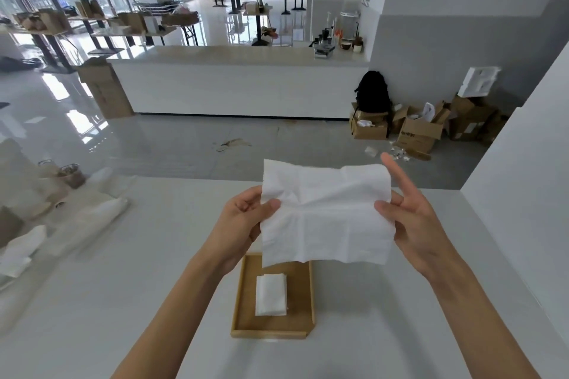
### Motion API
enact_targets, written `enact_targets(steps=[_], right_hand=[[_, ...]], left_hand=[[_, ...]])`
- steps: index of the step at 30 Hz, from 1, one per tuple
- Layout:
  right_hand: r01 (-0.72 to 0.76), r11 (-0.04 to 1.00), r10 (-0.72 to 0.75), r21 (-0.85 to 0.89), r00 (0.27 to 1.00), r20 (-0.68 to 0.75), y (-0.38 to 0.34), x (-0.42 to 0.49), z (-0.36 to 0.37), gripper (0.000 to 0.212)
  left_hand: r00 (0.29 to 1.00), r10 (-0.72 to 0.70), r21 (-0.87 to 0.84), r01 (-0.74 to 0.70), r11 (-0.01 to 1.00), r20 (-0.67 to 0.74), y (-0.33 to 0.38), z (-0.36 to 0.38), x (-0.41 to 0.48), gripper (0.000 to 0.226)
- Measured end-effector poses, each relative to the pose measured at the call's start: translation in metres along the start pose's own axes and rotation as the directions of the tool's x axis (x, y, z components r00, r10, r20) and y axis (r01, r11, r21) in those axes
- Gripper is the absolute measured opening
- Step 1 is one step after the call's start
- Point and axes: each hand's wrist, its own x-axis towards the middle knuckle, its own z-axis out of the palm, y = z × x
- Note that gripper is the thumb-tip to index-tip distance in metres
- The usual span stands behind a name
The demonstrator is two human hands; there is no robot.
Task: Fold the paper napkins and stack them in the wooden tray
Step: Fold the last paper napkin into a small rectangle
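Observation:
A white paper napkin [326, 214] hangs unfolded and creased in the air above the table, held by both hands. My left hand [243, 218] pinches its left edge between thumb and fingers. My right hand [412, 218] pinches the right edge with the thumb, its index finger pointing up. Below the napkin a shallow wooden tray [243, 301] lies on the white table, its far edge hidden by the hanging napkin. One folded white napkin [271, 295] lies flat inside the tray.
White table [123, 301] with white bags and paper items [92, 221] and brown cups [72, 175] at its left side. A white wall panel [523, 194] borders the table on the right. A white counter and cardboard boxes stand on the floor beyond.

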Motion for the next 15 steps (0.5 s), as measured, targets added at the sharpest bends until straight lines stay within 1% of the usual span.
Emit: enact_targets(steps=[4, 5, 7, 8, 10, 13, 15], right_hand=[[0.186, 0.982, -0.185, -0.009, 0.981, 0.061, -0.018, 0.011, 0.008, 0.075], [0.229, 0.973, -0.227, -0.021, 0.972, 0.066, -0.023, 0.014, 0.011, 0.074], [0.306, 0.951, -0.304, -0.046, 0.952, 0.036, -0.031, 0.021, 0.016, 0.069], [0.342, 0.937, -0.342, -0.065, 0.94, 0.02, -0.036, 0.024, 0.019, 0.065], [0.407, 0.905, -0.409, -0.126, 0.913, 0.009, -0.045, 0.028, 0.024, 0.058], [0.491, 0.841, -0.501, -0.225, 0.865, 0.015, -0.055, 0.034, 0.028, 0.049], [0.504, 0.829, -0.517, -0.242, 0.856, 0.009, -0.06, 0.038, 0.028, 0.046]], left_hand=[[0.993, 0.12, 0.046, -0.12, 0.992, 0.002, 0.016, 0.002, 0.006, 0.02], [0.989, 0.148, 0.045, -0.147, 0.988, 0.001, 0.022, 0.003, 0.007, 0.023], [0.977, 0.212, 0.033, -0.213, 0.976, 0.03, 0.034, 0.004, 0.011, 0.04], [0.97, 0.238, 0.03, -0.239, 0.97, 0.049, 0.04, 0.004, 0.013, 0.044], [0.957, 0.284, 0.034, -0.286, 0.958, 0.055, 0.051, 0.004, 0.019, 0.043], [0.927, 0.373, 0.069, -0.374, 0.925, 0.023, 0.064, 0.004, 0.029, 0.036], [0.896, 0.443, 0.098, -0.442, 0.892, 0.015, 0.073, 0.003, 0.034, 0.032]])
